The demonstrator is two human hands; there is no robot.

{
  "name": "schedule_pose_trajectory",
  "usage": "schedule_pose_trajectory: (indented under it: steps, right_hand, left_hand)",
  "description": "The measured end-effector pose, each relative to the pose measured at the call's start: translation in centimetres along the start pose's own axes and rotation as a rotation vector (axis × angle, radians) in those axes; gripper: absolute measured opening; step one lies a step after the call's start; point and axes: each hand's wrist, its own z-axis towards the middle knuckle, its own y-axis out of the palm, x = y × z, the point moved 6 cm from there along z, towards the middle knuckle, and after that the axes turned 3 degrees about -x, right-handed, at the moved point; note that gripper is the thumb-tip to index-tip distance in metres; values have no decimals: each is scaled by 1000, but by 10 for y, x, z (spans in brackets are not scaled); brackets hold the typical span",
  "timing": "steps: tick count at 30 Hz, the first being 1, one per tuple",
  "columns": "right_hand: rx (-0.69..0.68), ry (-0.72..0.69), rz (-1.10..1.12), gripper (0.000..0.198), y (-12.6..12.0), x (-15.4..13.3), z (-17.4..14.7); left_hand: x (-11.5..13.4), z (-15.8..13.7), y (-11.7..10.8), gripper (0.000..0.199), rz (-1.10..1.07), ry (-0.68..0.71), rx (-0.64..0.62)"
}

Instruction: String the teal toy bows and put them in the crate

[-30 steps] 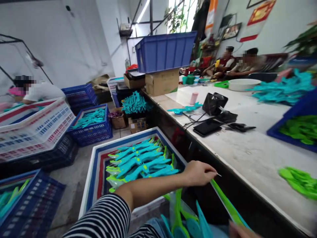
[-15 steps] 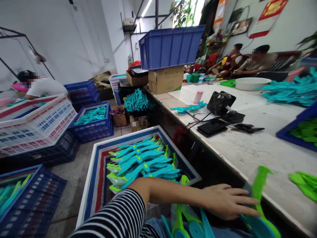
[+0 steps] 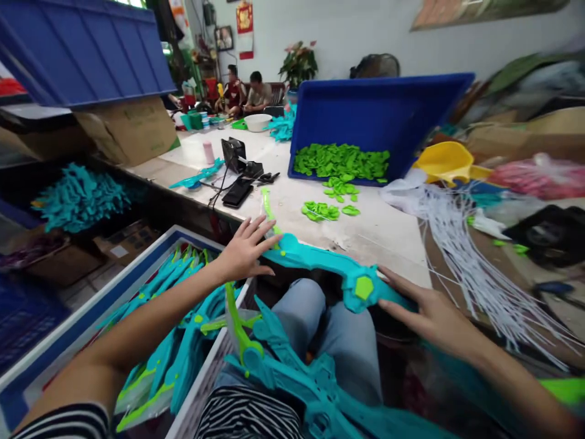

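A long teal plastic part [image 3: 315, 255] with a lime-green pentagon-like piece on its joint spans the space above my knees, at the table's front edge. My right hand [image 3: 423, 311] grips its right end between thumb and fingers. At the other end, my left hand [image 3: 247, 249] has its fingers spread beside a lime-green tip [image 3: 267, 204], seemingly touching it. Another teal and green assembly [image 3: 315, 390] lies across my lap. To the left, a white-rimmed crate [image 3: 183, 390] holds several teal assemblies [image 3: 183, 341] with green ends in clear film.
On the table [image 3: 384, 231], green pieces [image 3: 340, 161] fill a tilted blue bin [image 3: 361, 110] and spill out in front. A phone [image 3: 237, 192] lies left of them, white strips [image 3: 466, 262] right. A large blue tub [image 3: 91, 49] tops a cardboard box [image 3: 132, 131]. Two people sit far back.
The view has swung right. My left hand remains near a green-tipped part, and my right hand has come into view gripping the teal part's other end.
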Motion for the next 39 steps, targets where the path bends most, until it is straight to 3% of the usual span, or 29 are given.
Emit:
schedule_pose_trajectory:
  steps: [3,6,9,12,15,17,19,23,29,33,39]
  right_hand:
    - [-135,9,192,64,7,-17,3]
    - [-229,71,336,66,14,-26,1]
    - [-311,110,442,66,18,-34,3]
    - [-352,106,462,59,3,-41,4]
    - [-214,77,308,54,-44,-46,-15]
    - [-46,59,142,60,-78,-48,-40]
    - [57,16,-48,68,-96,-49,-66]
    - [203,-84,-374,59,-85,-51,-83]
    - [266,-176,-671,34,-62,-64,-54]
    - [319,-307,-711,29,-63,-82,-46]
    - [222,-540,-655,27,-48,-111,-34]
  left_hand:
    - [20,1,-13,43,91,-7,32]
    - [30,-5,-30,36,93,59,116]
    - [29,-10,-47,32,35,162,162]
    - [22,-8,-64,30,29,175,202]
    - [14,-8,-79,27,107,145,221]
    - [4,-10,-85,33,163,81,208]
    - [-9,-15,-89,40,199,11,196]
    - [-24,-25,-93,48,216,-12,207]
    - [-22,-32,-103,45,224,27,221]
    - [-29,-42,-113,43,198,32,238]
    - [-55,-56,-140,35,83,-44,199]
